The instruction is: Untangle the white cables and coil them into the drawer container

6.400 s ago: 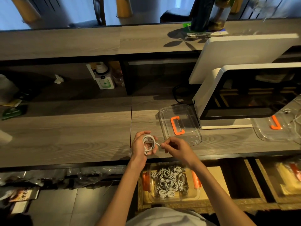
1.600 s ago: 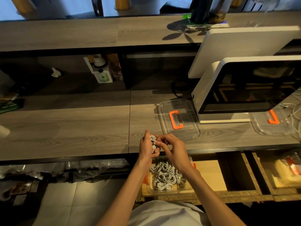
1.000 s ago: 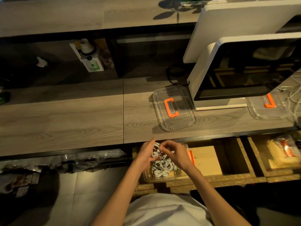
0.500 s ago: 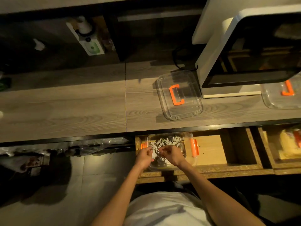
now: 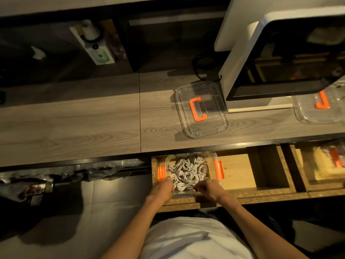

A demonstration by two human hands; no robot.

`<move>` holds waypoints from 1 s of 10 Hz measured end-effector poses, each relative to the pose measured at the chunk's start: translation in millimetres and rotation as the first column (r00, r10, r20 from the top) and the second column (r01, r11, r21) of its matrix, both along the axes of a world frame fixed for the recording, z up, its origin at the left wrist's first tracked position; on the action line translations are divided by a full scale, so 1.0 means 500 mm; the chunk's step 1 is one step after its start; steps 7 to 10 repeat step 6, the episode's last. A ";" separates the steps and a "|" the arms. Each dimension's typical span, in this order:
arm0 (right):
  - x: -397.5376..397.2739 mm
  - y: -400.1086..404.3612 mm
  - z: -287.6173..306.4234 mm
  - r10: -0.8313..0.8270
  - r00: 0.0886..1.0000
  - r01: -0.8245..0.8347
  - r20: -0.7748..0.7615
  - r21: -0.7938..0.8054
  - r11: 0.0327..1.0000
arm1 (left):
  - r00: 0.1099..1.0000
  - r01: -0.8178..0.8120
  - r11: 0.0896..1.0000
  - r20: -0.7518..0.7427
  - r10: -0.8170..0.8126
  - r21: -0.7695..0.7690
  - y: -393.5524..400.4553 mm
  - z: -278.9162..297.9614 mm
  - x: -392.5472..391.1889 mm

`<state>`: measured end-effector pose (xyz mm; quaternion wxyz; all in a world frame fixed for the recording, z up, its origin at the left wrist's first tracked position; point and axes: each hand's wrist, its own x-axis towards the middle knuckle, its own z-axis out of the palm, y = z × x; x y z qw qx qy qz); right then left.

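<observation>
Container [image 5: 212, 159] sits at the left end of the open drawer [image 5: 240, 171], below the surface [image 5: 74, 124] edge; coiled cables [image 5: 188, 172] lie inside it. Both hands, left [image 5: 162, 187] and right [image 5: 209, 187], are at its near rim, apparently touching the cables. A lid [image 5: 201, 109] lies on the surface behind, a monitor [image 5: 280, 58] to its right.

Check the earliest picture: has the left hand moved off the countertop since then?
Yes. The left hand has dropped from above the countertop, past its front edge, to the clear container in the open drawer.
</observation>
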<state>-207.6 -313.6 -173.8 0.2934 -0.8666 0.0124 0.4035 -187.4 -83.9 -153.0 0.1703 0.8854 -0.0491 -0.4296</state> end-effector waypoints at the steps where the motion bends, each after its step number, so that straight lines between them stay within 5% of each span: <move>1: -0.001 0.001 0.003 0.020 1.000 -0.020 -0.011 -0.011 1.000 | 0.999 0.053 0.998 0.004 -0.053 0.018 -0.003 0.001 0.004; 3: -0.012 -0.025 0.010 0.037 0.998 -0.034 -0.041 0.067 0.997 | 0.998 0.059 0.998 0.025 -0.059 -0.004 -0.008 -0.005 -0.008; 4: 0.029 -0.055 0.059 -0.164 0.986 0.155 0.040 0.178 0.972 | 0.999 0.026 0.996 0.030 -0.023 -0.087 -0.011 -0.001 0.005; 5: 0.109 -0.093 0.125 -0.372 0.845 0.284 0.383 0.268 0.921 | 0.983 -0.166 0.972 0.055 0.177 -0.166 -0.020 0.024 0.037; 6: 0.198 -0.102 0.175 -0.342 0.746 0.228 0.572 0.264 0.937 | 0.948 -0.291 0.921 0.050 0.314 -0.259 -0.032 0.060 0.067; 10: 0.198 -0.102 0.175 -0.342 0.746 0.228 0.572 0.264 0.937 | 0.948 -0.291 0.921 0.050 0.314 -0.259 -0.032 0.060 0.067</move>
